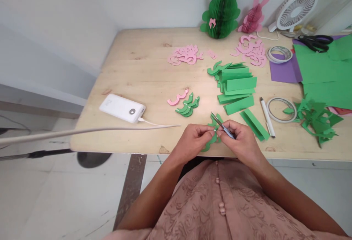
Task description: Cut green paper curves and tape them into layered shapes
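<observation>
Near the table's front edge, my left hand (196,140) pinches a wavy green paper cutout (211,145). My right hand (242,139) is closed around small scissors (224,127) with blue-grey handles, their blades pointing up and left. The right fingertips also meet the green paper beside the left ones, at a small white spot. To the left of the hands lie several green scalloped cutouts (188,105) and a pink scalloped strip (178,97). Folded green paper strips (239,86) are stacked beyond my right hand, and one folded strip (254,124) rests close beside it.
A white power bank (122,108) with a cable sits at left. Pink paper scraps (187,54), a green paper rabbit (223,12), a pink one (253,17) and a fan (297,10) stand behind. A pen (267,117), tape roll (282,100) and green scraps (319,120) lie right.
</observation>
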Demonstrator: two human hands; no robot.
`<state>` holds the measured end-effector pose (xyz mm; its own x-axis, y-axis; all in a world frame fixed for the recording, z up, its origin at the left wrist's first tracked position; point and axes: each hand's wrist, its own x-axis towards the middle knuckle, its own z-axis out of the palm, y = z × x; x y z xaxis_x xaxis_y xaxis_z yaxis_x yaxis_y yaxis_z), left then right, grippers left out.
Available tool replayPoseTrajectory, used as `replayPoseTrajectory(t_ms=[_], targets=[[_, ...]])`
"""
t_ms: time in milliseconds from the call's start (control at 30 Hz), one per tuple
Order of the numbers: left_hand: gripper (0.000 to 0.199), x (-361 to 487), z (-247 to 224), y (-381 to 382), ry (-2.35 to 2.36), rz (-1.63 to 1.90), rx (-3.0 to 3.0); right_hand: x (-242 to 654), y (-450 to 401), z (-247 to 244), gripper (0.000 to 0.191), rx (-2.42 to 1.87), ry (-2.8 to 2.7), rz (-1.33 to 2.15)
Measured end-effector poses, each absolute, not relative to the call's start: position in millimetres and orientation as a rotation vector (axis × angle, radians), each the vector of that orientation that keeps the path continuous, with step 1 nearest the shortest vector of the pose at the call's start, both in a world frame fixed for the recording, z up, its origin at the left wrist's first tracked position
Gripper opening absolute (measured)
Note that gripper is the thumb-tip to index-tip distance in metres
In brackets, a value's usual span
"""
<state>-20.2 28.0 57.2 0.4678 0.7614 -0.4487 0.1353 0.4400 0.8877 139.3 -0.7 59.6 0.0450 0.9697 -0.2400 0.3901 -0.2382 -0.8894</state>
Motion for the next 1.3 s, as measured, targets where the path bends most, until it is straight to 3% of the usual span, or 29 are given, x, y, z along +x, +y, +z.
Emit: replayPoseTrajectory(t_ms=[933, 1300], targets=[[0.030, -17.9, 57.2, 28.5, 1.039, 0.509, 1.090, 138.9, 0.8, 61.3, 0.009, -1.707, -1.418, 1.167], [0.033, -16.5, 51.3, 22.9, 1.130, 0.648, 1.260, 139.8, -1.9, 54.4, 0.020, -1.645, -1.347, 1.241]])
